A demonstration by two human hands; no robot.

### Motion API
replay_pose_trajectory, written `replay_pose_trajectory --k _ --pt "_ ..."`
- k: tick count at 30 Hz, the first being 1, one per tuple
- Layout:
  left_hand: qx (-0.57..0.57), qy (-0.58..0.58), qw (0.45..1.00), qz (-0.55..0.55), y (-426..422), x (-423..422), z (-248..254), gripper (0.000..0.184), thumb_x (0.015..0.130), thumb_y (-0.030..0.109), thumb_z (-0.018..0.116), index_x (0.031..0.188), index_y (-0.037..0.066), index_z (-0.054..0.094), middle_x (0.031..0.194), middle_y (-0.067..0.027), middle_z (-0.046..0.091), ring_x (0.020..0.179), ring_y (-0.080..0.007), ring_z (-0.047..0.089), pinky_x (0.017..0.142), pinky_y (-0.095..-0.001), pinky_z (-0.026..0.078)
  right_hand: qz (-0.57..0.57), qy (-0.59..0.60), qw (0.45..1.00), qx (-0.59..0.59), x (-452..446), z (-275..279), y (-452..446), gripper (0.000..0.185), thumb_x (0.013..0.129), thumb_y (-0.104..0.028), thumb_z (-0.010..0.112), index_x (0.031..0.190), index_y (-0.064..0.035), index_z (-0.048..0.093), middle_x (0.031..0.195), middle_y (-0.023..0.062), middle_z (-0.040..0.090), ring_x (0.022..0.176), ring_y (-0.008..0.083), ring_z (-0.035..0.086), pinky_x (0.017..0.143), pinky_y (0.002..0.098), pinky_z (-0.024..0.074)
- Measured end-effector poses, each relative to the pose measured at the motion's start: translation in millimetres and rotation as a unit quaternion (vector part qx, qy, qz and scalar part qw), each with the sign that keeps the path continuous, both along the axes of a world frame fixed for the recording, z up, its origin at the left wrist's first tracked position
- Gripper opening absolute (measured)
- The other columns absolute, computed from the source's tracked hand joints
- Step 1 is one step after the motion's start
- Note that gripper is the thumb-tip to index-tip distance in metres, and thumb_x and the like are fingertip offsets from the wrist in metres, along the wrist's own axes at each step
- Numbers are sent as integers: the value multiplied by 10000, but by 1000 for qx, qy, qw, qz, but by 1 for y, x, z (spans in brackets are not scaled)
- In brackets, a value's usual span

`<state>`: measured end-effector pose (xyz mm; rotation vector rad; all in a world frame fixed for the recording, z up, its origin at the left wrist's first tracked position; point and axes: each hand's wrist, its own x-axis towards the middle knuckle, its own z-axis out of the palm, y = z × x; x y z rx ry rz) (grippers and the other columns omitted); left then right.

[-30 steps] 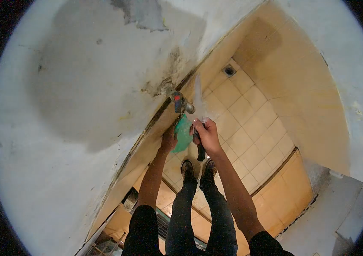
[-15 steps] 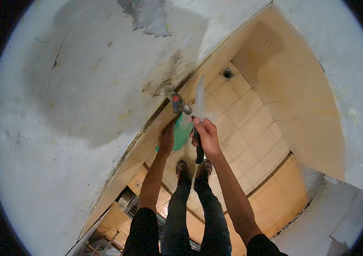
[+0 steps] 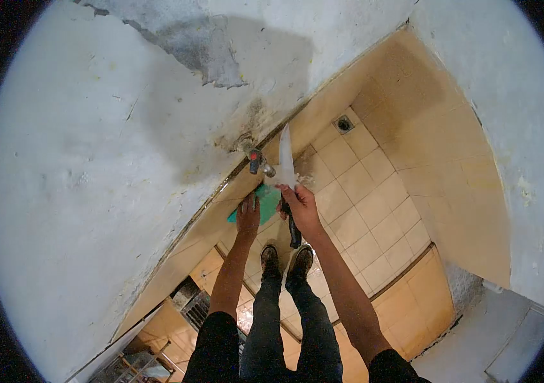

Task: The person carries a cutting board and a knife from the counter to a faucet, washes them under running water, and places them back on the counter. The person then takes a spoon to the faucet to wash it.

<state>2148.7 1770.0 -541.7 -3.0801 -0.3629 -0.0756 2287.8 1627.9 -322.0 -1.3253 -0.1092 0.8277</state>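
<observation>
My right hand (image 3: 300, 207) is closed around a large knife (image 3: 286, 150), its black handle pointing down toward my feet and its pale blade pointing up. Just left of the blade, a metal tap (image 3: 263, 165) with a dark, red-marked lever juts from the wall. Water seems to splash around the base of the blade. Beneath the tap is a flat green thing that looks like a board (image 3: 268, 205). My left hand (image 3: 248, 217) grips its left edge, fingers pointing up along it; the thumb is hidden. Part of the board is behind my right hand and the knife.
A floor drain (image 3: 343, 124) is set in the beige tiles (image 3: 355, 191) near the far corner. My shoes (image 3: 270, 258) stand on this floor. The white wall (image 3: 157, 96) with peeling paint is close on the left. At lower left is a rack (image 3: 150, 364).
My left hand has come out from shadow, and its fingers now show on the green board. The knife has shifted slightly left and lower. The view has tilted a little.
</observation>
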Motion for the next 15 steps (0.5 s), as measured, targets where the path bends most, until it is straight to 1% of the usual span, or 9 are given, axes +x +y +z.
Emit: replay_pose_trajectory --k 1,5,7,8,10,11,12,13,15 --pt "19 -7 1000 -6 -1 -5 1 504 813 86 604 1305 41 507 1438 -187 369 1307 -316 399 1019 -458 395 2 3 1000 1 -1 2 0 309 981 -307 520 1022 -7 586 661 14 520 536 90 523 485 254 432" --pt "6 10 1000 -24 3 -5 11 507 818 79 592 1314 42 493 1453 -183 352 1310 -320 393 1027 -469 380 -7 12 1000 -3 2 6 2 264 989 -266 508 1016 -14 583 674 -6 494 581 85 537 484 249 429" --pt "-78 -8 997 -2 -1 -6 26 502 837 39 553 1324 33 435 1408 -193 382 1262 -370 404 1058 -490 324 6 20 1000 -12 -3 3 0 245 990 -249 507 1021 -17 579 672 -12 485 593 86 541 485 246 428" --pt "-79 -8 997 1 -5 -7 35 502 837 39 553 1324 33 435 1408 -193 382 1262 -370 404 1058 -490 324 -5 -7 1000 22 -1 0 1 231 983 -246 520 1033 -27 572 680 -7 503 594 90 543 487 244 428" --pt "-201 12 976 86 -11 -3 62 564 789 75 638 1315 41 438 1357 -197 420 1243 -382 409 1057 -489 314 -18 -33 998 58 2 5 4 220 976 -243 533 1045 -37 566 688 -3 521 595 93 546 489 242 428" --pt "-199 13 976 84 -12 5 72 564 789 75 638 1315 41 438 1357 -197 420 1243 -382 409 1057 -489 314 -17 -29 999 24 5 9 3 212 966 -237 545 1060 -47 560 702 6 542 592 96 547 489 242 431" --pt "-227 -57 969 81 -15 12 81 528 788 82 646 1285 41 472 1308 -200 453 1212 -374 439 1035 -481 342 -20 -21 999 -12 4 12 2 210 957 -231 557 1074 -56 554 715 16 564 588 98 548 488 242 434" --pt "-256 -124 956 76 -16 17 88 492 787 89 654 1254 41 505 1259 -202 486 1180 -366 469 1012 -474 371 -27 -16 999 -14 6 9 3 210 957 -231 557 1074 -56 554 715 16 564 588 98 548 488 242 434" --pt "-295 -119 944 80 -16 22 101 465 810 107 650 1249 43 510 1232 -198 510 1159 -370 485 998 -470 384 -27 -19 999 -27 10 2 3 198 944 -207 563 1080 -64 551 731 32 590 558 104 544 469 249 436"
